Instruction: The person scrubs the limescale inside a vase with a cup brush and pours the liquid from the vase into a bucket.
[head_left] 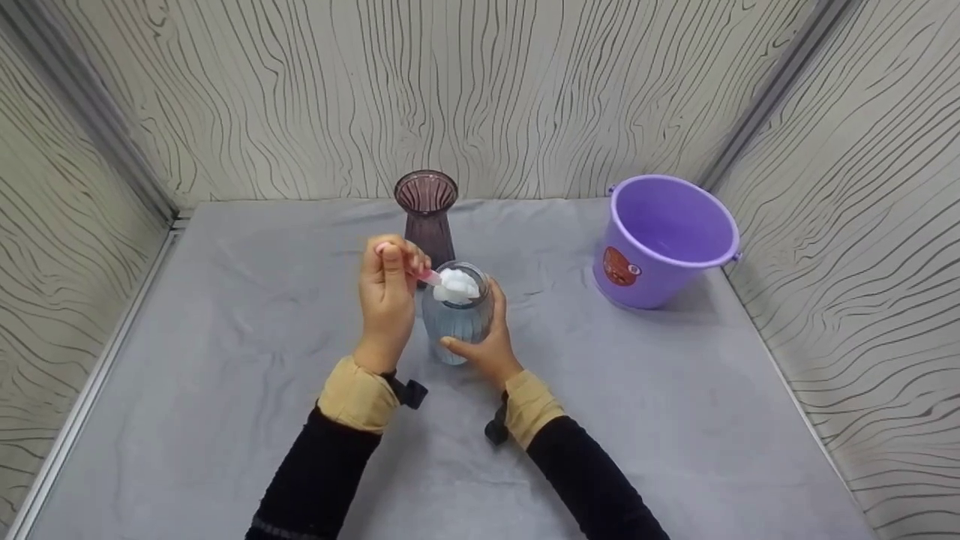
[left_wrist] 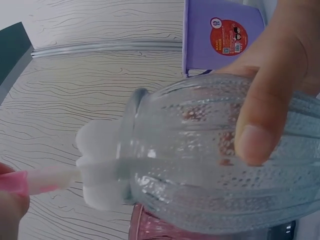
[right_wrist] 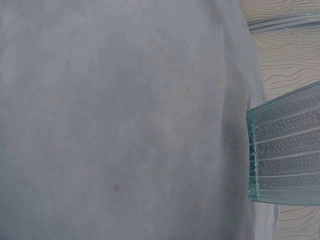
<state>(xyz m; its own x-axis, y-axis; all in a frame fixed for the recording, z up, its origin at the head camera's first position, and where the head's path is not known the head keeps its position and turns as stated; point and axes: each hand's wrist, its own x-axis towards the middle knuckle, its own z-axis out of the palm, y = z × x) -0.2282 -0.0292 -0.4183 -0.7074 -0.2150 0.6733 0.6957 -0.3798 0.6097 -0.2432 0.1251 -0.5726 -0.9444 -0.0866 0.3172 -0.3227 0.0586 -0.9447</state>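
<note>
My left hand (head_left: 386, 300) pinches the pink and white handle (head_left: 430, 277) of a brush whose white sponge-like head (head_left: 457, 286) sits at the mouth of a clear bluish glass vase (head_left: 456, 326). Around the vase's right side, my right hand (head_left: 491, 349) holds it, thumb at the front. In the left wrist view the white head (left_wrist: 102, 165) is partly inside the rim of the ribbed vase (left_wrist: 200, 165), and the right thumb (left_wrist: 257, 135) presses its side. Only the vase's base (right_wrist: 285, 150) shows in the right wrist view, with no hand visible.
A purple glass vase (head_left: 427, 202) stands just behind the clear one. At the back right stands a purple bucket (head_left: 652, 277) with a round red sticker. Grey cloth (head_left: 247, 337) covers the table, and patterned walls (head_left: 480, 97) enclose it at the back and sides.
</note>
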